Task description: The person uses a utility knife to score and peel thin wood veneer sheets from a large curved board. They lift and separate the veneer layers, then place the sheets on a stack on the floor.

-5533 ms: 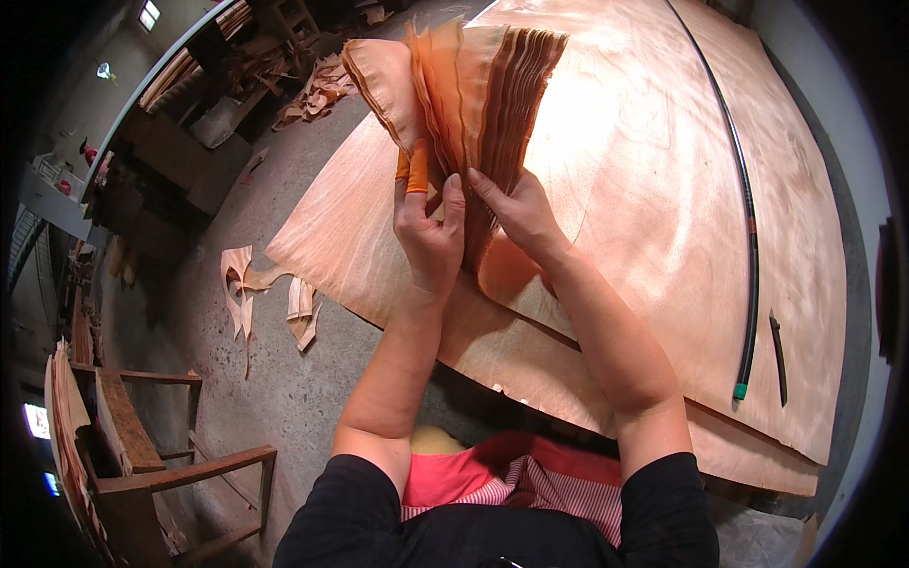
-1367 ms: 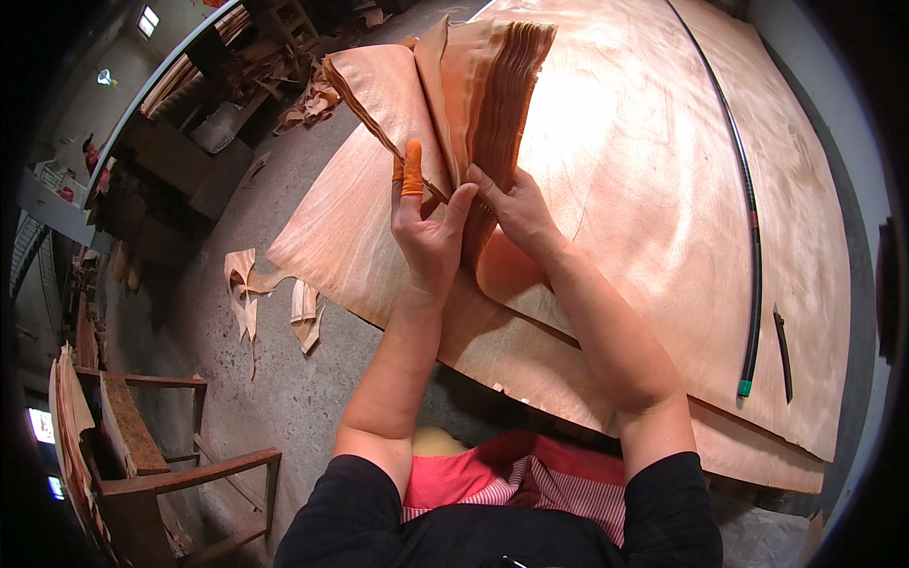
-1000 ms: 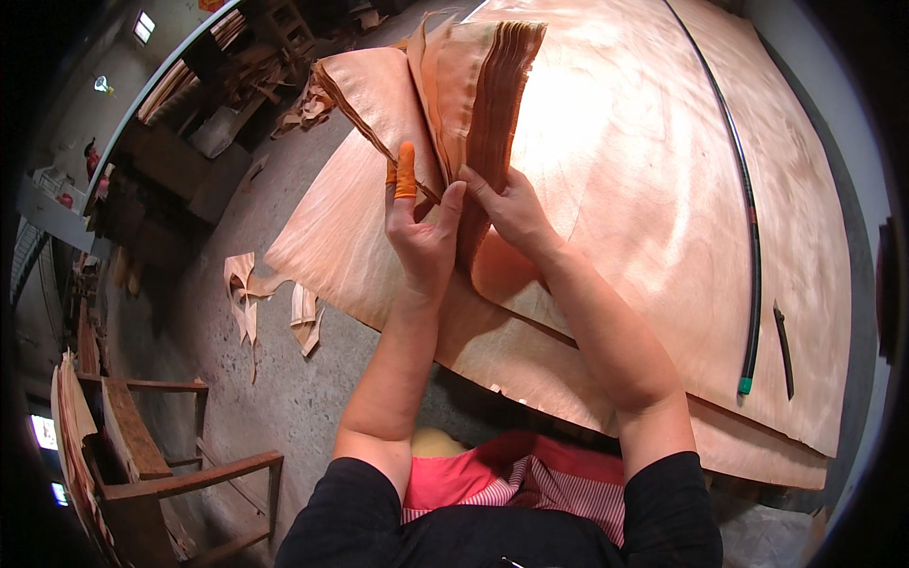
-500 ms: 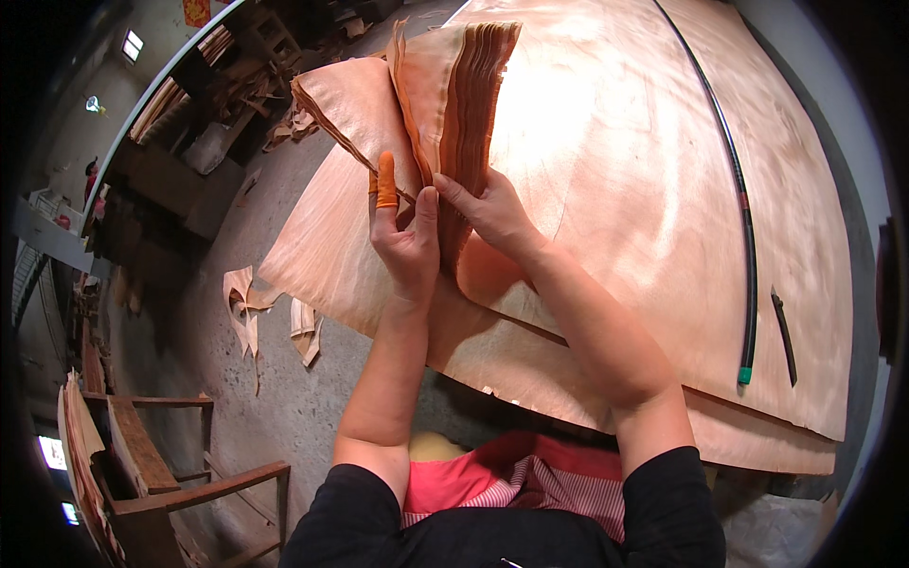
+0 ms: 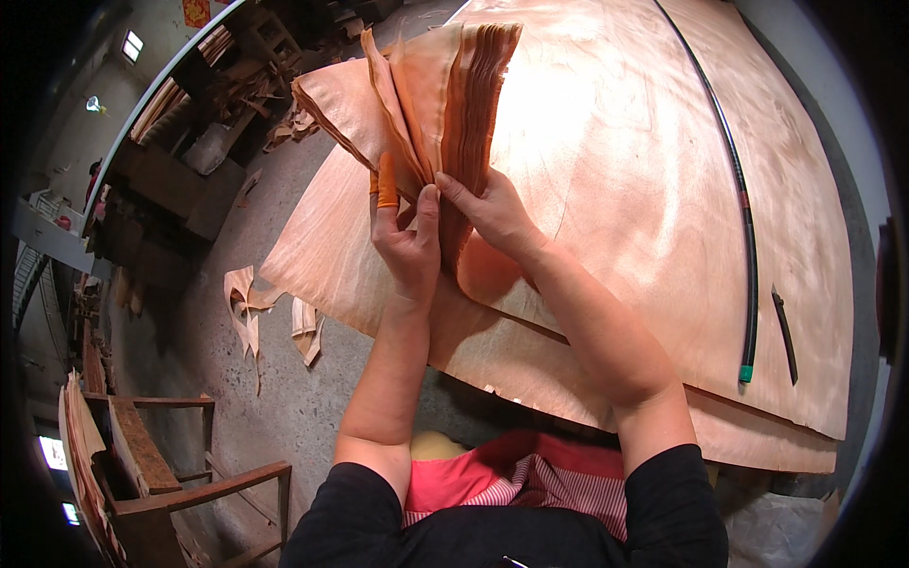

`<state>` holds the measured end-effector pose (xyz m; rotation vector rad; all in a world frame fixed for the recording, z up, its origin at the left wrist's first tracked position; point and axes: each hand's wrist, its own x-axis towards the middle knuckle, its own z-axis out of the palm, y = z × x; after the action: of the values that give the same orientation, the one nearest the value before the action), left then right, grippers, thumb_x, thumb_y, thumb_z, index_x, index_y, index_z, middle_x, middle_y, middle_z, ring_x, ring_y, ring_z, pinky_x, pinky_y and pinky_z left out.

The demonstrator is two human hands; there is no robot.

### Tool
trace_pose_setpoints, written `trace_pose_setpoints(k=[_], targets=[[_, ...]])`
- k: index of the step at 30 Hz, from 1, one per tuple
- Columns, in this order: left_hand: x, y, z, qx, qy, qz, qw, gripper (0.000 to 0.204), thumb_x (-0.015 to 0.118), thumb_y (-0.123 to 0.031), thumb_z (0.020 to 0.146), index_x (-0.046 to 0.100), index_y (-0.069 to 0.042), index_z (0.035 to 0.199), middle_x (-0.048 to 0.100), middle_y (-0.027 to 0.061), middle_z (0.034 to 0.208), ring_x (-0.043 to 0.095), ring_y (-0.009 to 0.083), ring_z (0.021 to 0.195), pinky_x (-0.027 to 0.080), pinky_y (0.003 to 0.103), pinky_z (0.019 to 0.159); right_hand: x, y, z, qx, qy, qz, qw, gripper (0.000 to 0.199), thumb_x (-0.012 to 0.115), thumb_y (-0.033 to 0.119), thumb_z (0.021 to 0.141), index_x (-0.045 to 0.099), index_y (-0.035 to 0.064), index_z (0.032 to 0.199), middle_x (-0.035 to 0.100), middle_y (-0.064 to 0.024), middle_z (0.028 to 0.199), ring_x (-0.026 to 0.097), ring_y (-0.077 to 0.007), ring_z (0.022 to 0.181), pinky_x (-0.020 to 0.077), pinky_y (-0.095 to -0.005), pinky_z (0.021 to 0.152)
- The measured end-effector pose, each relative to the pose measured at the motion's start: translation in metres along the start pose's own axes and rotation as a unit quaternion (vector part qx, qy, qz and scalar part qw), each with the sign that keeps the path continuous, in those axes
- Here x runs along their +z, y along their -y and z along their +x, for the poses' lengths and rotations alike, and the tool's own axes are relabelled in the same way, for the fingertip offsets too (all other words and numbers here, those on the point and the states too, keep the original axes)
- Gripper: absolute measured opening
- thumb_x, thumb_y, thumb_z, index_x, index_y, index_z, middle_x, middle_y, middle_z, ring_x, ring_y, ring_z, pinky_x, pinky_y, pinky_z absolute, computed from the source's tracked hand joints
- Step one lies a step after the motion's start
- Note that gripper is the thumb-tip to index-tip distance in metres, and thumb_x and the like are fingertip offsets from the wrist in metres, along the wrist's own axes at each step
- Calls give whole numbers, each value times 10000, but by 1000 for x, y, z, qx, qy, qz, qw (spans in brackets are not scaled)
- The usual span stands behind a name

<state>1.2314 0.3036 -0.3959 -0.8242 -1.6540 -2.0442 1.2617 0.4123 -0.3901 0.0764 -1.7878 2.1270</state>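
Both hands grip a thick bundle of thin wood veneer sheets over the left edge of the big veneer stack. My left hand, with orange finger covers on its fingers, has its thumb against the lower end of the sheets. On the other side, my right hand pinches the thicker part of the bundle, its thumb near the left thumb. The sheets fan apart at the top, a few leaning left. Fingers behind the bundle are partly hidden.
Large veneer sheets lie stacked before me. A long black rod with a green end and a dark knife-like strip rest on them. Veneer scraps litter the concrete floor. A wooden frame stands at lower left.
A few more sheets have parted from the thick right part of the bundle and lean left. Both hands have stayed in nearly the same place.
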Motion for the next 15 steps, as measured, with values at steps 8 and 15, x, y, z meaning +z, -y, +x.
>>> trace_pose_setpoints(k=[8,15], targets=[[0,3,0,-10,0,17,1000,477,595,-50,816,401,94,1227,459,174,1226,561,196,976,523,277,738,-1,-2,1,-1,0,10,1000,374,567,273,869,538,-36,1077,615,-94,945,550,-131,867,455,-262,756],[0,4,0,36,10,66,997,451,585,-56,819,422,92,1213,527,176,1099,583,204,923,523,271,692,-2,-2,1,5,-1,7,1000,367,557,260,875,532,-36,1091,613,-95,972,547,-131,898,446,-262,783]])
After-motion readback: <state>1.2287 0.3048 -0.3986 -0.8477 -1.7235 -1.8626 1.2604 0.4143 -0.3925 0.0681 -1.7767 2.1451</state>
